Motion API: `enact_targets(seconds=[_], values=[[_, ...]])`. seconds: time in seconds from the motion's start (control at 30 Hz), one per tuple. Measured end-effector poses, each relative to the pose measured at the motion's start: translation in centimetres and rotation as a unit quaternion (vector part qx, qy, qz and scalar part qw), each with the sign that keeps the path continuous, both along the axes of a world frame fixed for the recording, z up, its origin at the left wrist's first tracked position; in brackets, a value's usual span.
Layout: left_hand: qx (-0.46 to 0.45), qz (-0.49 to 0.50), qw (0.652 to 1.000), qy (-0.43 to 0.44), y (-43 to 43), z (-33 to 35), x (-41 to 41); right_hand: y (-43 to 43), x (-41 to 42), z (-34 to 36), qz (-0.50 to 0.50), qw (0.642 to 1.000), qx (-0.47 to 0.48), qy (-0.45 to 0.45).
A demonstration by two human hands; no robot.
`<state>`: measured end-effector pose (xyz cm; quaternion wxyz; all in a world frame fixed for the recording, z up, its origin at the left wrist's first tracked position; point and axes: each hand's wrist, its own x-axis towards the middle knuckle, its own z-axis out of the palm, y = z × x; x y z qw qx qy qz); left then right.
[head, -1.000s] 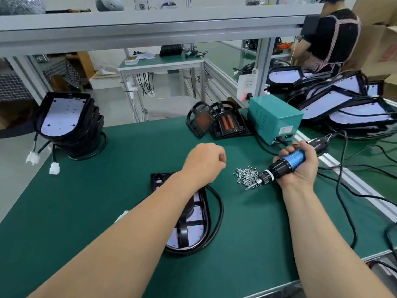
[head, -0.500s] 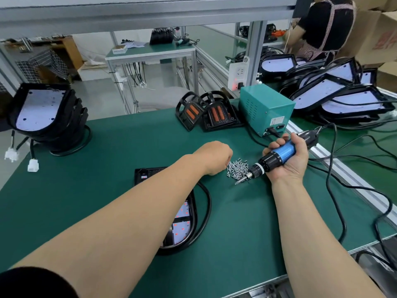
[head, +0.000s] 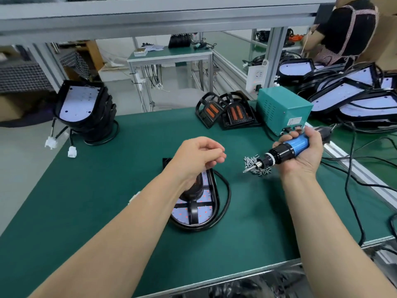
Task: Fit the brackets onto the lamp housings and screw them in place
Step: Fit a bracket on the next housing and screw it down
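Desk: While the right hand [head: 305, 153] grips the blue-and-black electric screwdriver [head: 287, 150], fingers wrapped round its barrel, what is the left doing?

Photographer: The left hand [head: 199, 157] hangs above the far end of the lamp housing [head: 206, 211]; its fingers are curled in with the thumb against them; whether they pinch a screw, I cannot tell.

Desk: And the housing itself?

Photographer: It lies flat on the green bench mat [head: 107, 190], mid-table, with its black cable [head: 227, 194] looped round its right side; a black bracket [head: 191, 209] sits on its white LED board, partly hidden by the left wrist; the screwdriver's bit points down and left over a loose pile of screws [head: 250, 161], near the housing's right.

Desk: Background?

Photographer: A leaning stack of housings [head: 83, 108] stands at the bench's far left, white connectors dangling; spare brackets [head: 227, 114] rest at the far edge beside a teal power box [head: 283, 108]; more housings [head: 354, 100] are heaped on the next bench, where a person in a black top [head: 343, 24] stands.
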<state>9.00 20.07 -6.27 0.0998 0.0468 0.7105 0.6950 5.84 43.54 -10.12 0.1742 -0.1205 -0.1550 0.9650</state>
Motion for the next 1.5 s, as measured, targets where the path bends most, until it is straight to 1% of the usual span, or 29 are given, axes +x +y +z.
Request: enact_targets(seconds=[0.1, 0.17, 0.23, 0.3, 0.37, 0.43, 0.57, 0.8, 0.93, 1.27, 1.5], values=[[0.058, 0.019, 0.998, -0.027, -1.2, 0.0, 2.1, -2.3, 1.0, 2.7, -0.002, 1.000, 0.011, 0.023], [0.124, 0.018, 0.990, -0.066, -2.0, 0.2, 3.5, -3.8, 1.9, 4.4, -0.011, 0.999, 0.009, 0.032], [0.219, 0.008, 0.968, -0.119, -2.6, 0.4, 5.1, -5.2, 2.8, 5.9, -0.019, 0.999, 0.012, 0.042], [0.294, 0.003, 0.942, -0.162, -3.2, 0.6, 6.5, -6.2, 3.7, 7.0, -0.029, 0.998, 0.024, 0.052], [0.342, 0.007, 0.921, -0.187, -3.8, 0.5, 7.5, -7.2, 4.4, 7.8, -0.045, 0.996, 0.049, 0.060], [0.368, 0.019, 0.907, -0.203, -4.1, 0.4, 8.1, -8.0, 5.0, 8.3, -0.053, 0.993, 0.077, 0.066], [0.390, 0.026, 0.893, -0.223, -4.5, 0.4, 8.8, -9.3, 5.7, 8.6, -0.053, 0.990, 0.115, 0.068], [0.415, 0.037, 0.875, -0.248, -4.4, 0.4, 8.9, -9.8, 5.6, 9.0, -0.053, 0.984, 0.152, 0.072], [0.429, 0.051, 0.864, -0.257, -4.4, 0.1, 8.4, -10.0, 5.1, 8.8, -0.053, 0.984, 0.156, 0.072], [0.432, 0.083, 0.859, -0.263, -3.8, -0.7, 7.5, -9.9, 3.9, 7.7, -0.050, 0.983, 0.169, 0.057], [0.419, 0.089, 0.862, -0.270, -3.4, -0.7, 7.1, -9.5, 3.5, 7.6, -0.054, 0.982, 0.172, 0.058]])
